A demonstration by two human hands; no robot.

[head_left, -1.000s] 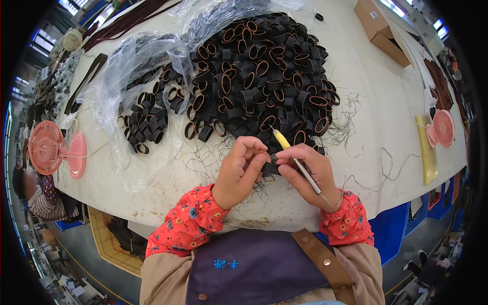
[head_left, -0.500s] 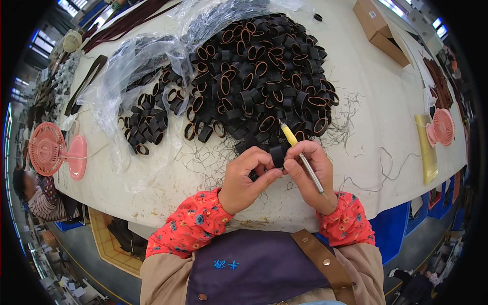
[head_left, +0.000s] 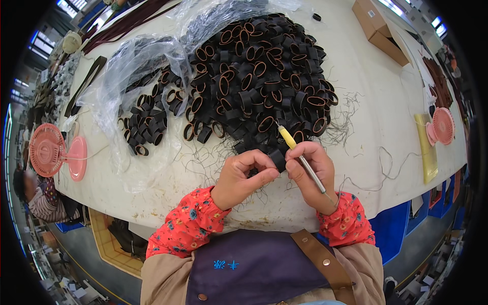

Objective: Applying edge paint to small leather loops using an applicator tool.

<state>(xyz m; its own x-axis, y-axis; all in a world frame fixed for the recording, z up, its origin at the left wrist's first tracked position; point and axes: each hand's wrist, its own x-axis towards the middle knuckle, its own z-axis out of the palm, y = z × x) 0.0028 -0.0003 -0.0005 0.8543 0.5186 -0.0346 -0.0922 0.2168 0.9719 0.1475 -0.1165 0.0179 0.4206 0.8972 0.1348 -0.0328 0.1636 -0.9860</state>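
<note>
My left hand [head_left: 245,178] is closed, thumb and index finger pinching a small black leather loop [head_left: 277,159]. Close on its right, my right hand [head_left: 313,172] is also closed, with its fingertips at the loop's edge. Across that hand lies a pen-shaped tool [head_left: 287,138] with a yellow section and a silver metal barrel, its thin tip pointing up and away. Just beyond the fingers rises a big heap of black leather loops [head_left: 264,76] with brown edges. My fingers partly hide the held loop.
Clear plastic sheeting [head_left: 117,91] covers more loops at the left. Loose threads [head_left: 343,122] lie about the white table [head_left: 376,147]. A pink fan [head_left: 48,150] stands left, another pink fan [head_left: 442,127] right. Far right sits a cardboard box [head_left: 378,30].
My left hand has shifted slightly left, and the held loop has tilted and shows more of its flat face. The pen-shaped tool has moved slightly toward me.
</note>
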